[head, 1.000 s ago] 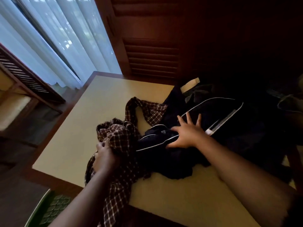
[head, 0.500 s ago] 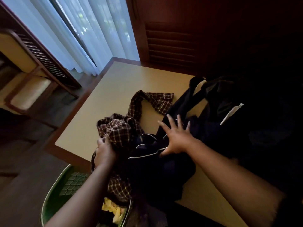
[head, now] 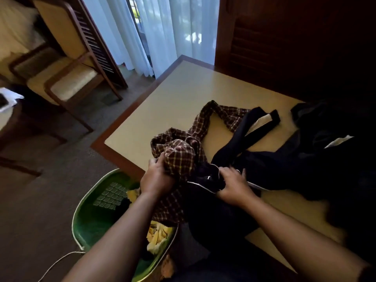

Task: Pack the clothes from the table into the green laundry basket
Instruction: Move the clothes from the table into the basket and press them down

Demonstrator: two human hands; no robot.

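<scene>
I have the left hand [head: 156, 178] gripping the bunched plaid shirt [head: 183, 153] and the right hand [head: 234, 184] clutching the dark garment [head: 264, 165] at the table [head: 183, 94] edge, probably to drop both into the green laundry basket [head: 91, 216] just below.

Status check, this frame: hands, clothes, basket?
Left hand grips plaid shirt at table edge. Right hand grips dark garment. Green laundry basket below, yellow cloth inside. Nothing blocks the drop.
</scene>
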